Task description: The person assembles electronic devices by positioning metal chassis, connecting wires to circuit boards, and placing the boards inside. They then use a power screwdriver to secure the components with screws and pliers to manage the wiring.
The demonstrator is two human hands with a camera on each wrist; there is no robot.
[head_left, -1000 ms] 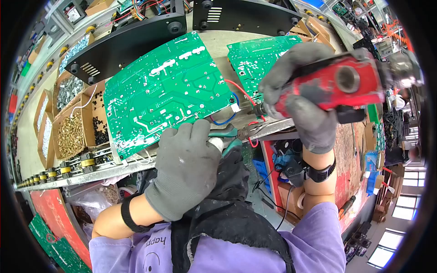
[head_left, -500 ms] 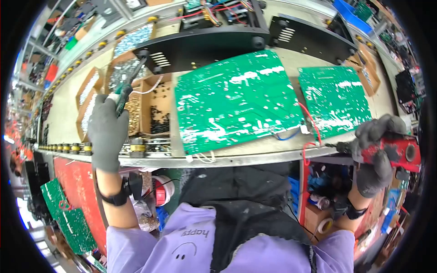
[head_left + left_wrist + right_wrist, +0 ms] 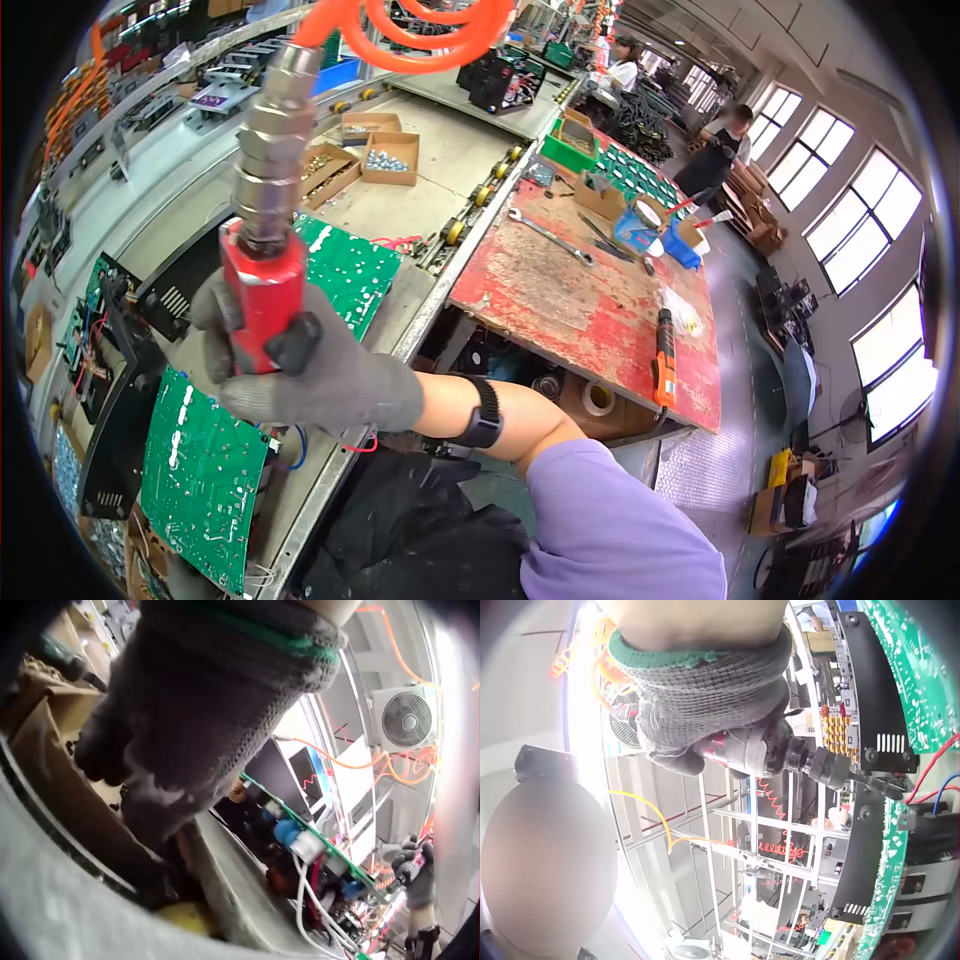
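Note:
Held up at the left of the head view, my gloved right hand (image 3: 320,375) grips a red air screwdriver (image 3: 265,290) with a metal hose coupling. The right wrist view shows its chuck (image 3: 829,766) and bit close to a green circuit board (image 3: 892,847) and red and blue wires. In the left wrist view my gloved left hand (image 3: 195,712) reaches down over a cardboard box (image 3: 71,776) with small black parts. Its fingertips are partly hidden, so any hold cannot be made out. A dark green tool handle (image 3: 64,658) shows beside that hand.
Black panels (image 3: 125,430) stand behind the boards. An orange coiled hose (image 3: 430,45) hangs overhead. On the red worn bench (image 3: 560,310) are a wrench (image 3: 550,237), an orange-black screwdriver (image 3: 664,365) and blue containers (image 3: 640,232). Other people stand farther back.
The head view has swung right, toward the red bench. The red screwdriver now stands upright in my right hand. My left hand, earlier holding pliers near the parts boxes, now reaches down at a box.

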